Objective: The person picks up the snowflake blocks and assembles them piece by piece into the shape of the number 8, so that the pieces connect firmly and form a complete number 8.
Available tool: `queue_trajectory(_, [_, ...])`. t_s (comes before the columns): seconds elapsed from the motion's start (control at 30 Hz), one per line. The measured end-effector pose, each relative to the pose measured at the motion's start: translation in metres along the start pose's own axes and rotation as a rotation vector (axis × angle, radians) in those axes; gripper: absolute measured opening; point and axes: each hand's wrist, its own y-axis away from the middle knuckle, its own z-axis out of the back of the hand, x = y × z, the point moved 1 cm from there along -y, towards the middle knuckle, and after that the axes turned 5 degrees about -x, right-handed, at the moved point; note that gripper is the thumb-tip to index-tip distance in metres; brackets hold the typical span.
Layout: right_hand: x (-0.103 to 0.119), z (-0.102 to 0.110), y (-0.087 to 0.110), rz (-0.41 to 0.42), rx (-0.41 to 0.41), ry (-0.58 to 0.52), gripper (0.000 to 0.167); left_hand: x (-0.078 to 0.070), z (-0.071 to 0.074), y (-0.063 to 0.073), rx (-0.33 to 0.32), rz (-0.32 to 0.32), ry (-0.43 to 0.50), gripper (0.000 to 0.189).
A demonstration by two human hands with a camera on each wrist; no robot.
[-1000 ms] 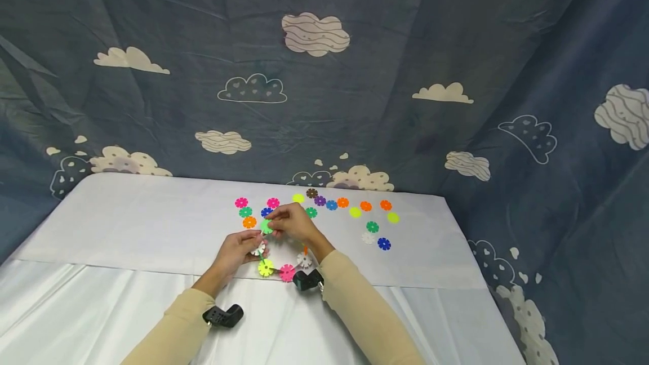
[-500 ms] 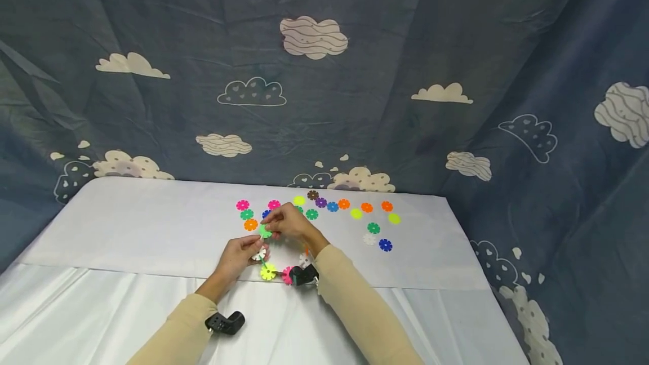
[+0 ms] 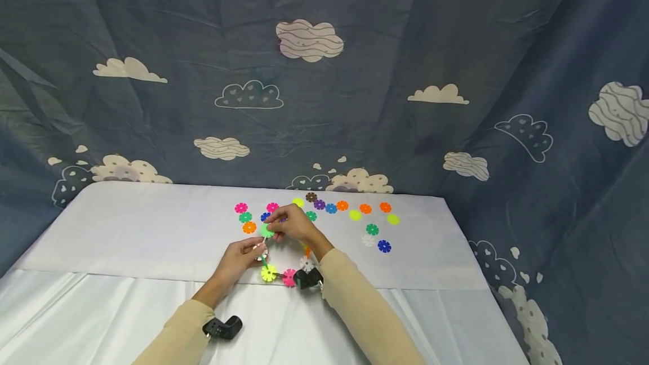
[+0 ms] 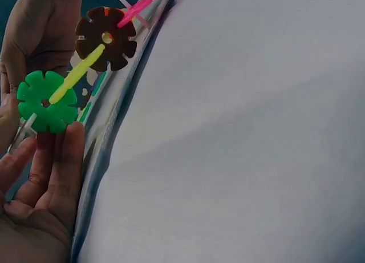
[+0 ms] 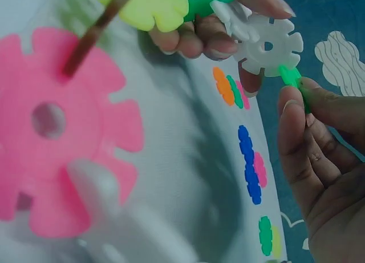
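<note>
Notched plastic discs, slotted edge to edge, form a curved chain between my hands. My left hand (image 3: 238,261) holds a white disc (image 3: 262,253) of this chain. Close by, my right hand (image 3: 291,225) pinches a light green disc (image 3: 267,231); in the right wrist view this green disc (image 5: 291,77) meets the edge of the white disc (image 5: 268,46). Further along the chain are a yellow disc (image 3: 269,273), a pink disc (image 3: 289,277) and another white disc (image 3: 306,264). The left wrist view shows a green disc (image 4: 48,112) and a brown disc (image 4: 105,37), joined by a yellow one.
Loose discs lie spread over the white tablecloth (image 3: 152,230), including an orange disc (image 3: 249,227), a dark blue disc (image 3: 384,246) and a brown disc (image 3: 311,197). A dark curtain with cloud prints (image 3: 355,117) hangs behind the table.
My hands keep their hold, with only small shifts. The left hand and the near part of the chain have moved slightly right. The head view has tilted a little.
</note>
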Motion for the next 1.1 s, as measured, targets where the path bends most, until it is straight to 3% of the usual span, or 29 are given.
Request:
queue_trajectory(0.3, [-0.006, -0.006, 0.003, 0.013, -0.024, -0.054, 0.013, 0.001, 0.001, 0.000, -0.026, 0.015, -0.010, 0.031])
queue_trajectory(0.63, [-0.004, 0.000, 0.009, -0.008, -0.071, -0.099, 0.014, 0.001, 0.003, -0.002, 0.009, 0.053, -0.015, 0.034])
queue_trajectory(0.8, [0.004, 0.002, 0.016, -0.027, -0.068, -0.108, 0.016, 0.001, 0.002, -0.002, -0.019, 0.064, 0.022, 0.035])
queue_trajectory(1.1, [0.009, -0.002, 0.007, -0.008, -0.054, -0.086, 0.017, 0.002, 0.004, -0.003, -0.035, 0.100, 0.076, 0.040])
